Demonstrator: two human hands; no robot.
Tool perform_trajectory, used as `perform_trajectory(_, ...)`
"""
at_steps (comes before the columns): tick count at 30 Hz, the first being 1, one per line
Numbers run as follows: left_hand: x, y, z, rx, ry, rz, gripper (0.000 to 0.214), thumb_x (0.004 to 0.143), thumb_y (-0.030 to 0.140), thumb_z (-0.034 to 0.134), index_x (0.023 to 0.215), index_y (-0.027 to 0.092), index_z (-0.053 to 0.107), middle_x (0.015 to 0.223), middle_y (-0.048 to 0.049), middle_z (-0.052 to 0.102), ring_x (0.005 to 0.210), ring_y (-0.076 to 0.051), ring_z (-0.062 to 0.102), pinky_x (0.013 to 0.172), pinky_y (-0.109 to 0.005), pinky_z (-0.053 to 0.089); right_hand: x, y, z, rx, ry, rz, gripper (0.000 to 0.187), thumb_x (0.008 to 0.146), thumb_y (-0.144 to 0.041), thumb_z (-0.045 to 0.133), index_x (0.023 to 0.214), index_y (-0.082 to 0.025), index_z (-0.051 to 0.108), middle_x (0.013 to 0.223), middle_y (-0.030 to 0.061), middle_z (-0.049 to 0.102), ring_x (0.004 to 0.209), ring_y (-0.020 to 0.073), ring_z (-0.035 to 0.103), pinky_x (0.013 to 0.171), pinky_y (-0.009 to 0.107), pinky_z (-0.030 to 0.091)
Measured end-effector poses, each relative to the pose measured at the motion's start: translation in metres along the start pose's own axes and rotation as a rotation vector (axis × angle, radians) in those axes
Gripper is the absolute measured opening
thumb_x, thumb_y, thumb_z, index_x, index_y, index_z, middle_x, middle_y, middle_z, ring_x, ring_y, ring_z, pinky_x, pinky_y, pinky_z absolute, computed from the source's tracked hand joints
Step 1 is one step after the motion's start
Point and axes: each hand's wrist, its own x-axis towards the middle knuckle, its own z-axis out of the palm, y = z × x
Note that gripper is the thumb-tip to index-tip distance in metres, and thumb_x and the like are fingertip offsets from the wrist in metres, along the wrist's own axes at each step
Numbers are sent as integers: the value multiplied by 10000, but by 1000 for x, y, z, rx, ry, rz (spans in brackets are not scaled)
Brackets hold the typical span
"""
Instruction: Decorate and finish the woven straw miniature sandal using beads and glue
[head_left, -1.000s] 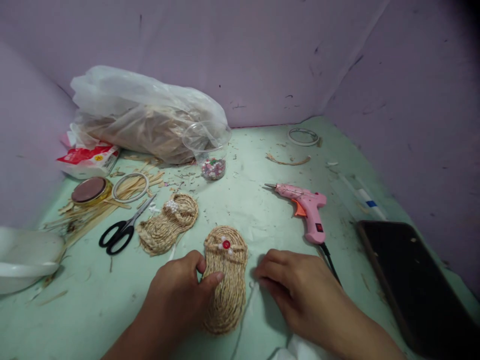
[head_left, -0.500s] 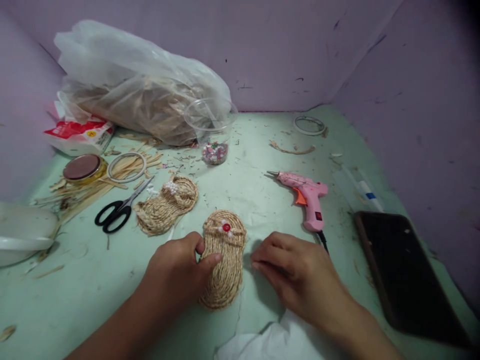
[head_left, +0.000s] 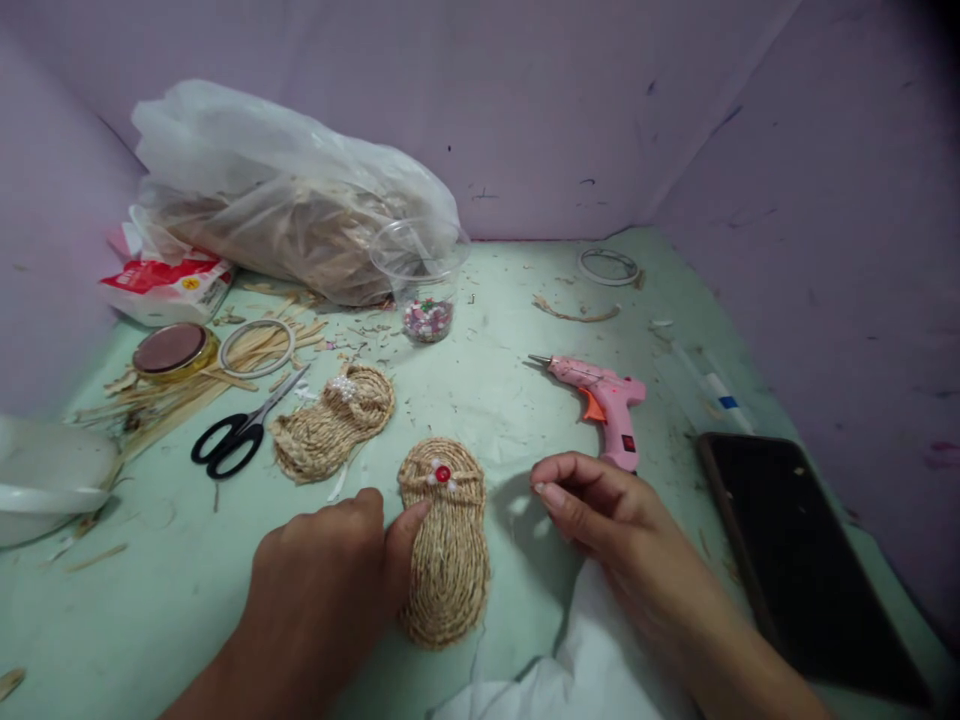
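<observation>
A small woven straw slipper (head_left: 446, 570) lies upright on the pale green table, with a red bead and white beads on its strap. My left hand (head_left: 322, 570) grips its left edge, thumb resting on top. To the right of the slipper, my right hand (head_left: 607, 510) is raised over the table, thumb and forefinger pinched together. Whatever is between those fingertips is too small to make out. A second straw slipper (head_left: 319, 435), with a cluster of white beads, lies further left.
Black-handled scissors (head_left: 232, 440) lie at left near a tape ring (head_left: 257, 347) and a lidded jar (head_left: 174, 352). A clear cup (head_left: 427, 290) holds beads before a plastic bag (head_left: 300, 200). A pink glue gun (head_left: 600, 390) and a phone (head_left: 795, 550) are at right.
My right hand has moved right and slightly up, away from the slipper, fingers still pinched. My left hand keeps its hold on the slipper, its thumb nearer the strap. The view has shifted slightly.
</observation>
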Motion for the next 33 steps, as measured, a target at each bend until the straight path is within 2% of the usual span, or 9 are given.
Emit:
perform_trajectory(3, -5, 0, 0, 58, 123, 10, 412, 812, 490, 325, 552, 233, 516, 449, -66, 562, 433, -264, 553, 459, -283, 128, 1, -4, 1, 345, -43, 181, 247, 639, -349, 720, 769, -158, 632, 527, -56, 445, 421, 32, 283, 372, 167, 142)
perform_trajectory(7, -5, -2, 4, -62, 301, 73, 368, 825, 363, 347, 522, 233, 509, 467, -22, 569, 432, -204, 549, 441, -277, 220, 2, -5, 4, 539, -95, 250, 237, 593, -272, 767, 766, -147, 665, 694, -6, 580, 411, 2, 310, 354, 158, 92)
perform_trajectory(12, 4, -4, 11, -457, 352, 44, 157, 806, 288, 432, 823, 237, 580, 680, 4, 638, 569, -156, 584, 542, -266, 399, 3, -4, 5, 574, -66, 250, 230, 553, -228, 790, 748, -153, 695, 669, -4, 612, 397, -3, 332, 349, 150, 107)
perform_trajectory(14, 9, -5, 16, -614, 344, 26, 176, 792, 277, 460, 932, 220, 549, 696, 4, 617, 559, -144, 567, 554, -261, 427, 3, -4, 6, 565, -53, 251, 241, 529, -226, 801, 737, -156, 703, 641, -11, 607, 392, -4, 326, 349, 149, 106)
perform_trajectory(19, 17, -2, 31, -834, 389, 157, 226, 774, 224, 474, 991, 179, 518, 918, -53, 588, 541, -107, 527, 512, -238, 444, 6, -10, 11, 450, -31, 237, 252, 531, -272, 802, 739, -166, 709, 447, -57, 497, 379, 14, 308, 352, 148, 128)
perform_trajectory(21, 17, 0, 36, -881, 399, 195, 244, 763, 174, 466, 1000, 177, 524, 1047, -77, 551, 577, -98, 532, 523, -227, 454, 8, -13, 14, 377, -12, 207, 246, 540, -301, 798, 724, -166, 707, 415, -65, 467, 379, 17, 321, 358, 143, 155)
perform_trajectory(25, 16, 2, 42, -884, 385, 210, 280, 753, 156, 491, 1030, 180, 520, 1104, -85, 524, 606, -97, 527, 551, -226, 467, 12, -16, 19, 293, -21, 159, 234, 560, -326, 785, 714, -171, 701, 529, -26, 577, 388, 10, 378, 364, 135, 183)
perform_trajectory(28, 16, 2, 44, -867, 388, 212, 250, 764, 166, 489, 1012, 180, 521, 1084, -85, 536, 609, -100, 525, 595, -237, 477, 12, -16, 21, 340, -46, 172, 224, 564, -312, 784, 719, -173, 701, 599, -10, 619, 380, -1, 375, 353, 134, 167)
perform_trajectory(33, 18, 1, 44, -867, 394, 229, 229, 767, 165, 482, 991, 182, 528, 1080, -80, 548, 609, -98, 530, 663, -252, 481, 10, -11, 19, 470, -60, 210, 241, 543, -281, 800, 740, -174, 711, 496, -45, 544, 369, -3, 340, 348, 132, 158)
